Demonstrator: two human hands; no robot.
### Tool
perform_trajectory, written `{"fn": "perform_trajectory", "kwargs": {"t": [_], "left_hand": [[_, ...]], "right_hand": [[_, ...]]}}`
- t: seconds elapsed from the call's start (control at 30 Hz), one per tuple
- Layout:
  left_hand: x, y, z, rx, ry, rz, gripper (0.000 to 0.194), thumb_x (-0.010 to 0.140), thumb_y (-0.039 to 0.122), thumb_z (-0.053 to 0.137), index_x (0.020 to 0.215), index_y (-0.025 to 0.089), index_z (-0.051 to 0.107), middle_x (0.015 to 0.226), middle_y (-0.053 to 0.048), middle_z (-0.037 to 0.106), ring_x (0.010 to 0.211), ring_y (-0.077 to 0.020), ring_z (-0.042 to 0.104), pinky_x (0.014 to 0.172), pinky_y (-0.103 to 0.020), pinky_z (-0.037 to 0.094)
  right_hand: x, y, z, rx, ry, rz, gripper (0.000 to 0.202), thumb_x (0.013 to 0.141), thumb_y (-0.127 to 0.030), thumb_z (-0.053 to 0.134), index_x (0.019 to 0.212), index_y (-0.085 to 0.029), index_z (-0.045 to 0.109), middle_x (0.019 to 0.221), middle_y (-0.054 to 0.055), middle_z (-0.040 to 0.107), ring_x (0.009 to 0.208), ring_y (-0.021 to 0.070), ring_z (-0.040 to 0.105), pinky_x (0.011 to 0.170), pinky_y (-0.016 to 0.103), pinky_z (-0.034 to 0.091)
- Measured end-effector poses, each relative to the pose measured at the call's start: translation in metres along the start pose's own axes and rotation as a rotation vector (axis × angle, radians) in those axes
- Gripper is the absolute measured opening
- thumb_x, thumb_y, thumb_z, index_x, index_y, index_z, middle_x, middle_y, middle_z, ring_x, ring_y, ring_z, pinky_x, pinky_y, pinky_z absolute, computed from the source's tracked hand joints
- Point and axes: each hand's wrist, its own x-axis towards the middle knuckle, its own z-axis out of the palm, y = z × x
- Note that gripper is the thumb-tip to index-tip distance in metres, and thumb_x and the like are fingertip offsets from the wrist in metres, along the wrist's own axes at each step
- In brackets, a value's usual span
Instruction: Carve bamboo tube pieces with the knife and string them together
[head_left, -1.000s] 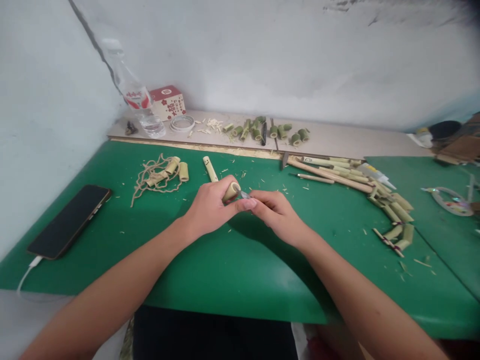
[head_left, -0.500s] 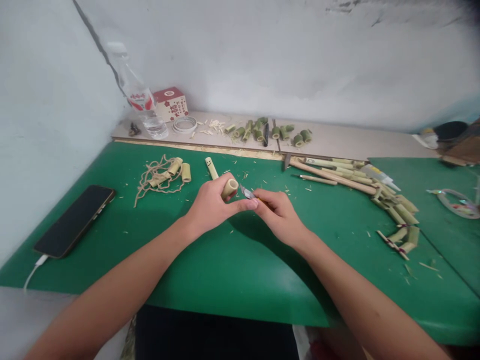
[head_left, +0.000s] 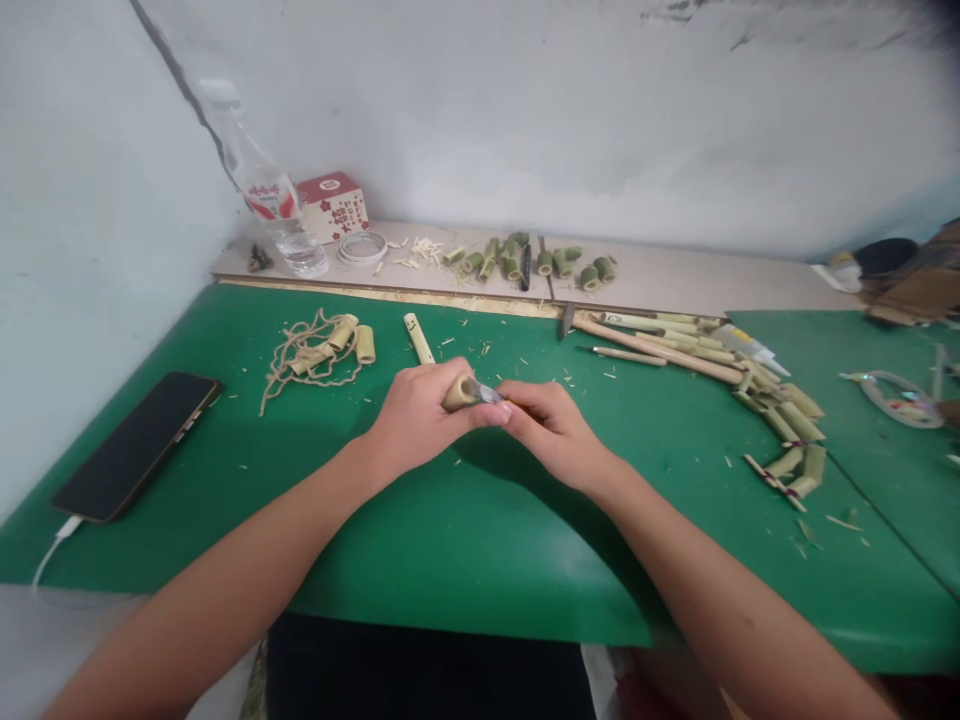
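My left hand (head_left: 409, 412) is wrapped round the tube (head_left: 457, 394) above the table (head_left: 450, 560), right (head_left: 556, 430) closed on the knife (head_left: 489, 394), blade at the rim; pushing too hard could slip it into my left thumb.

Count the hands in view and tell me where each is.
2: the left hand is around a bamboo tube; the right hand, beside it, holds a knife.

Head cam, fwd/down over tbl (head_left: 480, 570)
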Motion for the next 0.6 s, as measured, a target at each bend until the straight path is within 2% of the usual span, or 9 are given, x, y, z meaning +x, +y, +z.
{"fn": "perform_trajectory", "kwargs": {"t": [0.13,0.23,0.33,0.6], "left_hand": [[-0.0004,0.0034,0.0027,0.009,0.002,-0.045,0.058,0.096,0.072,0.062,0.069,0.022,0.045,0.059,0.005,0.044,0.058,-0.0124,0.040,0.059,-0.028,0.031],[-0.0002,0.0051,0.0011,-0.021,-0.017,-0.096,0.057,0.090,0.073,0.068,0.074,0.023,0.048,0.060,0.006,0.045,0.057,-0.0117,0.039,0.057,-0.027,0.030],[-0.0006,0.0057,-0.0010,-0.041,-0.002,-0.052,0.055,0.086,0.072,0.072,0.078,0.023,0.048,0.063,0.007,0.044,0.059,-0.0115,0.039,0.059,-0.027,0.032],[-0.0012,0.0024,-0.0012,0.012,0.018,0.050,0.054,0.091,0.071,0.067,0.076,0.023,0.047,0.062,0.006,0.041,0.059,-0.0125,0.041,0.062,-0.028,0.035]], "right_hand": [[-0.0002,0.0010,0.0000,-0.030,0.065,0.007,0.061,0.101,-0.075,0.055,0.071,-0.021,0.054,0.061,-0.005,0.040,0.056,0.0109,0.032,0.055,0.029,0.024],[-0.0006,0.0002,0.0011,-0.025,0.070,-0.008,0.063,0.100,-0.076,0.054,0.071,-0.021,0.054,0.060,-0.005,0.040,0.056,0.0109,0.032,0.055,0.029,0.024],[-0.0008,-0.0006,0.0018,0.007,0.021,-0.010,0.065,0.099,-0.081,0.051,0.071,-0.022,0.053,0.061,-0.005,0.040,0.056,0.0110,0.032,0.055,0.029,0.024],[-0.0009,-0.0010,0.0003,0.026,-0.037,-0.019,0.066,0.100,-0.080,0.050,0.068,-0.023,0.045,0.059,-0.006,0.034,0.056,0.0105,0.027,0.054,0.029,0.023]]}}
